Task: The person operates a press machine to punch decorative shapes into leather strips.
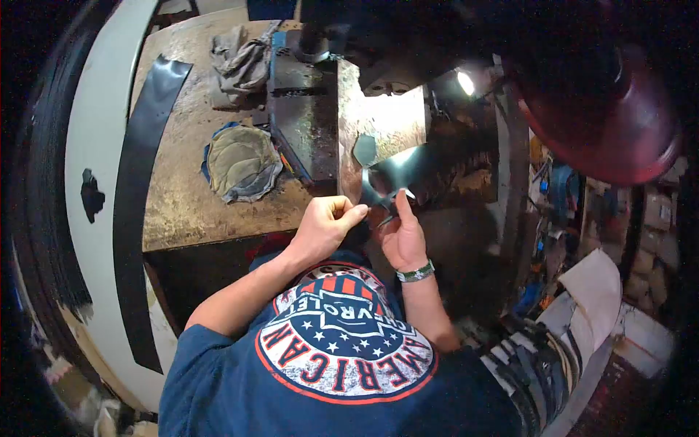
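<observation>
right hand [405,239] grips dark piece [376,197]; left hand [326,227] pinched, contents unclear. step: probably shaping by hand; next needs steady hold.

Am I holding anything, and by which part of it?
Your right hand seems to hold a dark piece, too unclear to name, by its near edge. Whether your pinched left hand grips anything cannot be told.

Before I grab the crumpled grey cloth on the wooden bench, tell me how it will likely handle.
The grey cloth will probably be floppy, since it lies in loose, uneven folds. It seems unlikely to roll, as it rests in an irregular heap on the wooden bench. It may be fairly light, judging by its thin-looking folds.
</observation>
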A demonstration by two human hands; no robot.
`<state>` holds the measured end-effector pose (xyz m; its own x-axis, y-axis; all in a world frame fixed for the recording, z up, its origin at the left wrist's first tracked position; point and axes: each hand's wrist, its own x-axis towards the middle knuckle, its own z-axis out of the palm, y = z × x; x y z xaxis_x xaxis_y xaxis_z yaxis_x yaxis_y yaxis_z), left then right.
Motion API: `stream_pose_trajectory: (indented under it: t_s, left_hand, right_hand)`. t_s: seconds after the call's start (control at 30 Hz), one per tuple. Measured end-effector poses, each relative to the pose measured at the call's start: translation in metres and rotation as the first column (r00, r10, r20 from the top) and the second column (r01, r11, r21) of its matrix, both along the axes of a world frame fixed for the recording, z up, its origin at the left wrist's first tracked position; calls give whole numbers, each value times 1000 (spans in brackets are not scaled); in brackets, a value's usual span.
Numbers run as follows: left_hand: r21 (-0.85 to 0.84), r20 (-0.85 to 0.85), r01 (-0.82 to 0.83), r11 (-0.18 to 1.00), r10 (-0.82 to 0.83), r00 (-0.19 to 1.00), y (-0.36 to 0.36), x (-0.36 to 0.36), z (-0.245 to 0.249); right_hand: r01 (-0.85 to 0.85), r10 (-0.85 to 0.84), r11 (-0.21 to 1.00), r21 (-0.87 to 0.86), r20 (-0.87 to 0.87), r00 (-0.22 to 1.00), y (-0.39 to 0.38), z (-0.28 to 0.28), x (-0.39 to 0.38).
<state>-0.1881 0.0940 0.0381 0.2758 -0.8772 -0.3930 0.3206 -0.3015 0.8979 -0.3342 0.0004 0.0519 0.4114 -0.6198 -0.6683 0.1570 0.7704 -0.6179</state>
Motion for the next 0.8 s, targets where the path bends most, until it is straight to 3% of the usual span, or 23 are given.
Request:
stream_pose_trajectory:
  t_s: [0.1,0.13,0.17,0.23,0.3,0.37,0.47,0.53,0.57,0.6,0.67,0.7,0.73,0.77,0.8]
  left_hand:
    - [83,194,252,964,-263,945,6,8,-3]
    - [22,392,307,951,-291,873,7,15,1]
    - [52,470,286,957,-276,839,5,20,6]
    - [-82,689,47,996,22,724,-8,25,8]
    - [-122,789,-86,989,149,596,-34,27,16]
    - [-308,878,-44,951,301,373,-61,23,5]
    - [-203,955,-11,979,201,216,-80,15,-6]
    - [-259,948,24,966,250,196,-80,15,-15]
    - [-279,919,9,960,264,294,-79,15,-39]
    - [-270,934,6,963,261,246,-73,17,-45]
    - [-436,893,144,889,406,196,-75,29,-64]
    - [-419,907,180,890,400,135,-66,36,-39]
    - [-471,878,119,874,451,162,-59,42,-37]
    - [-429,860,-19,903,415,297,-47,50,-26]
    - [-427,829,-150,892,453,329,-29,68,-20]
  right_hand:
    - [80,-80,997,6,54,995,9,-15,-5]
    - [110,-110,994,-10,20,994,10,-11,-3]
    - [84,-84,996,-3,26,996,9,-12,-9]
    - [23,-24,1000,6,55,998,3,-19,-21]
    - [-20,21,1000,-14,57,998,-3,-20,-27]
    - [-42,43,999,-21,53,998,-7,-14,-29]
    - [-82,83,996,-23,78,993,-13,-18,-44]
    - [-87,87,996,-10,64,994,-12,-6,-40]
    - [-108,107,994,7,44,993,-13,5,-36]
    - [-55,54,998,23,42,998,-12,-5,-37]
    - [-164,160,986,26,109,981,-15,-1,-35]
    - [-206,201,978,14,157,967,-17,-2,-37]
    - [-172,166,984,47,123,978,-14,-5,-36]
    - [-122,117,991,63,81,990,-13,-3,-35]
    - [-113,111,993,40,65,992,-11,1,-34]
